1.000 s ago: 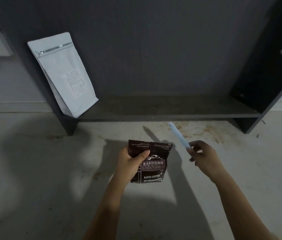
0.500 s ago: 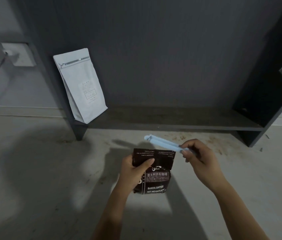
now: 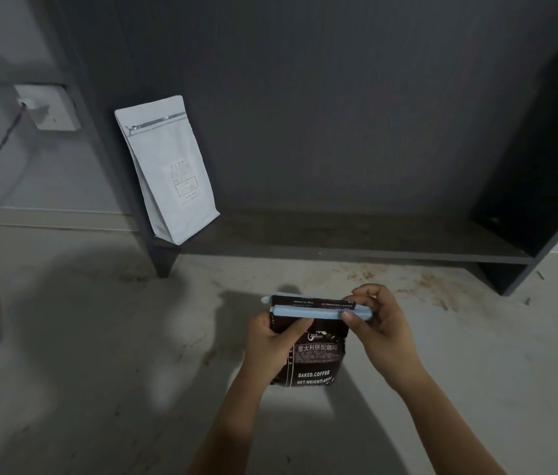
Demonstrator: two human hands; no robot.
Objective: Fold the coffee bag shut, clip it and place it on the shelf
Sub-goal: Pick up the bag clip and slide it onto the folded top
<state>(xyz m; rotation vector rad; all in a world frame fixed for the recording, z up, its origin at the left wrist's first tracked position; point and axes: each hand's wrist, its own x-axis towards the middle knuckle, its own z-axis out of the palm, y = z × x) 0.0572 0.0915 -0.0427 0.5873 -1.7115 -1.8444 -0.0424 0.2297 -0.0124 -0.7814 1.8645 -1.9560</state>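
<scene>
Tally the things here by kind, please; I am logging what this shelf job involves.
Coffee bags: 2, the dark bag in the left hand, the white bag on the shelf.
Clips: 1, the blue clip at the right hand.
Total: 3

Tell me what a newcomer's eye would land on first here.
First, the dark coffee bag low in the middle, gripped by the left hand while the right hand pinches a pale blue clip across its folded top. Next, the white pouch leaning at the left end of the dark shelf.
</scene>
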